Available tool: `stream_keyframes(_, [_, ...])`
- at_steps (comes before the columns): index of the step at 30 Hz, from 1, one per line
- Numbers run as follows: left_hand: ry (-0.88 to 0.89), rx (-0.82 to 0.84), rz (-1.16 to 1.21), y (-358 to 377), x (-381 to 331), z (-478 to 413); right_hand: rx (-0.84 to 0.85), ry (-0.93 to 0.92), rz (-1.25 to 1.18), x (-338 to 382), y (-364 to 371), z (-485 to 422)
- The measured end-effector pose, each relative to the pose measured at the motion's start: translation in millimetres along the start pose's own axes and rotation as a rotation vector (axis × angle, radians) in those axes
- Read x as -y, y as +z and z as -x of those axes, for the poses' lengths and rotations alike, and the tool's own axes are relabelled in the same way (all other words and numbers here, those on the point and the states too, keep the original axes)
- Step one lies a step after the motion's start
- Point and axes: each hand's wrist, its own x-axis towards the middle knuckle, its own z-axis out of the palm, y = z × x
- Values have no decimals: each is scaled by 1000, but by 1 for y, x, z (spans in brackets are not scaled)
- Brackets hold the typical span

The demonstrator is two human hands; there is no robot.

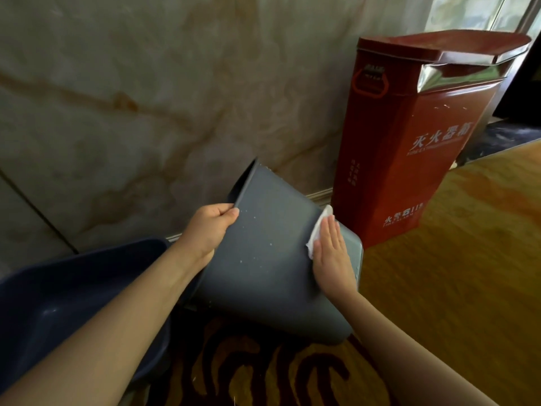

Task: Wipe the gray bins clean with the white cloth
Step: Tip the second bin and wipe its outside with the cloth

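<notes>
A gray bin (269, 259) is tilted on its side in the middle of the view, its open mouth turned toward the wall and small white specks on its upper face. My left hand (209, 230) grips the bin's rim at the left. My right hand (332, 253) lies flat on the bin's right edge and presses a white cloth (317, 230) against it; only the cloth's upper and left edge shows beyond the fingers. A second, darker bin (58, 291) lies at the lower left, partly behind my left forearm.
A tall red fire-extinguisher box (409, 136) stands against the marble wall (146, 98) just right of the bin. A patterned carpet (263, 373) lies below, and a yellowish floor (468, 273) spreads to the right.
</notes>
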Motion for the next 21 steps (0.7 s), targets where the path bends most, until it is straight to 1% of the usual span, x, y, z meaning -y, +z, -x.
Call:
stream_keyframes(3, [-30, 23, 3, 8, -9, -5, 7, 96, -60, -13, -2, 2])
stream_keyframes(5, [-71, 37, 22, 10, -12, -7, 15, 89, -90, -9, -2, -1])
stream_keyframes(9, [-157, 41, 65, 8, -14, -12, 71, -134, -119, 27, 3, -10])
stream_keyframes(12, [-184, 47, 114, 8, -13, -14, 98, -268, -143, 56, 4, -13])
stream_keyframes(18, [-191, 128, 221, 10, -7, -17, 131, -391, -174, 85, 4, -3])
stream_keyframes(21, [-217, 158, 254, 14, -6, -17, 114, -386, -208, 94, 5, 2])
